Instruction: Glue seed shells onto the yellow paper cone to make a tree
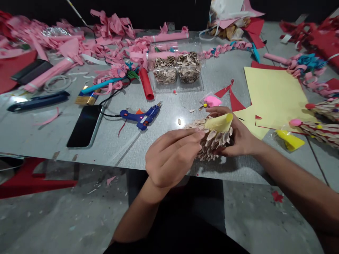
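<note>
Seeds bristle in pale overlapping layers over the seed-covered piece, which sits at the near edge of the counter in the head view, a yellow paper cone at its top. It looks light, with a fairly stiff shape. The seeds seem brittle and likely to snap off under a squeeze, and the thin paper would probably dent; a loose hold low around the body looks safest.

The piece lies inside the right hand's grip, clamped around its far and right sides, thumb low against the seeds. The left hand is at the opposite side, its fingertips drawn together against the seeds beside the cone; whether that grip pinches anything, I cannot tell.

Just left of the piece lies a loose seed; farther left is a blue glue gun. Beyond, a clear plastic box holds more seeds.
</note>
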The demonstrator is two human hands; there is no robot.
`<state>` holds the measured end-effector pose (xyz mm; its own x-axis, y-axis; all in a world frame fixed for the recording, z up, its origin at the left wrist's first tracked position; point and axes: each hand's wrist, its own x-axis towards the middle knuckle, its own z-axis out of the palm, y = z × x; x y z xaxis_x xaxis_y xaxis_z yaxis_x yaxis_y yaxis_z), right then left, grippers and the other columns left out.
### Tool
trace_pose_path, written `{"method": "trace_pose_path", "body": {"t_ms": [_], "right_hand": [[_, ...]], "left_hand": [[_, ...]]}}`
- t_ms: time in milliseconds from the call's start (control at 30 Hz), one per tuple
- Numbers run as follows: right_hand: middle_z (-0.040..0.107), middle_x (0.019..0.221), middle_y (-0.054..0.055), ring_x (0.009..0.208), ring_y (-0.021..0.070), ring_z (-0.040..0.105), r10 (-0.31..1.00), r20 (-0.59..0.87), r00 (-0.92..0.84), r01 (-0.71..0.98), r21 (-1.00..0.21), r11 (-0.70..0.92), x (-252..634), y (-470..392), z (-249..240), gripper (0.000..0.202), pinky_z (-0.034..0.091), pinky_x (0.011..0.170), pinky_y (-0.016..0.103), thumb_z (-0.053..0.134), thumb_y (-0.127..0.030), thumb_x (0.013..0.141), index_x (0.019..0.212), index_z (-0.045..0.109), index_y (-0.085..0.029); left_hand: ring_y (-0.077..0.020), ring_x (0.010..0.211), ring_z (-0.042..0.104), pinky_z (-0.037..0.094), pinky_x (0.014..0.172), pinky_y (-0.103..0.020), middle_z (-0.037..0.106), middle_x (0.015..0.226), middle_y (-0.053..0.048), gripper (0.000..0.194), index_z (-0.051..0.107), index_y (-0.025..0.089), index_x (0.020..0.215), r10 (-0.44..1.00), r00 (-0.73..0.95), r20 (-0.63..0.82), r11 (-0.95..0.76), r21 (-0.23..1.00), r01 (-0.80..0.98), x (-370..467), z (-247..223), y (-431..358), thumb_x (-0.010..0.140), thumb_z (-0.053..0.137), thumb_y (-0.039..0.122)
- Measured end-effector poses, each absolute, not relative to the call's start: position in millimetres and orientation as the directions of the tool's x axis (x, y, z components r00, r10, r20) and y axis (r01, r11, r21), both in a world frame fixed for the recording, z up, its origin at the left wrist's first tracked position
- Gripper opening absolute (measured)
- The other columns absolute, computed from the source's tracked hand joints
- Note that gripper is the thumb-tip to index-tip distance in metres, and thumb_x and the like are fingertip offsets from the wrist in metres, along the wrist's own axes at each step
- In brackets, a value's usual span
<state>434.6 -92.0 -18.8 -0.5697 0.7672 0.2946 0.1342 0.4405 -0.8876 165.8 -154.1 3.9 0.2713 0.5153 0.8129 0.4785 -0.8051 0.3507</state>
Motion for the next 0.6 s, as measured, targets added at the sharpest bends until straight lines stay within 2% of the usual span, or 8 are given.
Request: {"method": "trace_pose_path", "body": {"t_ms": [100, 200, 367, 600], "right_hand": [[0.07, 0.15, 0.008, 0.14, 0.0374, 0.072, 0.767, 0.294, -0.57, 0.118, -0.895, 0.431, 434, -91, -19, 0.102, 0.061, 0.122, 0.055, 0.106, -0.041, 0.074, 0.162, 0.054, -0.036], [0.072, 0.149, 0.01, 0.135, 0.0375, 0.076, 0.774, 0.266, -0.575, 0.104, -0.914, 0.391, 432, -91, -19, 0.103, 0.06, 0.123, 0.056, 0.105, -0.043, 0.073, 0.162, 0.053, -0.034], [0.072, 0.148, 0.011, 0.13, 0.0387, 0.078, 0.802, 0.243, -0.546, 0.107, -0.929, 0.354, 429, -93, -19, 0.106, 0.064, 0.116, 0.057, 0.107, -0.047, 0.071, 0.161, 0.053, -0.033], [0.074, 0.137, 0.008, 0.116, 0.035, 0.081, 0.824, 0.176, -0.539, 0.15, -0.942, 0.3, 429, -95, -16, 0.111, 0.071, 0.1, 0.051, 0.107, -0.051, 0.069, 0.163, 0.05, -0.035]], "left_hand": [[-0.022, 0.118, 0.089, 0.078, 0.103, -0.034, 0.092, 0.121, -0.006, 0.025, 0.072, 0.021, 0.113, 0.469, 0.247, 0.848, -0.827, 0.323, 0.461, 167, 2, -154, 0.104, 0.078, -0.002], [-0.0215, 0.122, 0.088, 0.076, 0.108, -0.035, 0.092, 0.123, -0.006, 0.023, 0.073, 0.021, 0.113, 0.487, 0.286, 0.825, -0.826, 0.328, 0.459, 166, 6, -153, 0.106, 0.077, 0.0], [-0.0224, 0.122, 0.089, 0.075, 0.111, -0.033, 0.091, 0.124, -0.008, 0.018, 0.075, 0.02, 0.111, 0.52, 0.381, 0.765, -0.814, 0.308, 0.493, 162, 16, -154, 0.107, 0.076, 0.002], [-0.0215, 0.117, 0.09, 0.077, 0.106, -0.035, 0.092, 0.121, -0.006, 0.023, 0.071, 0.022, 0.112, 0.422, 0.317, 0.85, -0.839, 0.234, 0.491, 170, 13, -150, 0.106, 0.078, 0.001]]}}
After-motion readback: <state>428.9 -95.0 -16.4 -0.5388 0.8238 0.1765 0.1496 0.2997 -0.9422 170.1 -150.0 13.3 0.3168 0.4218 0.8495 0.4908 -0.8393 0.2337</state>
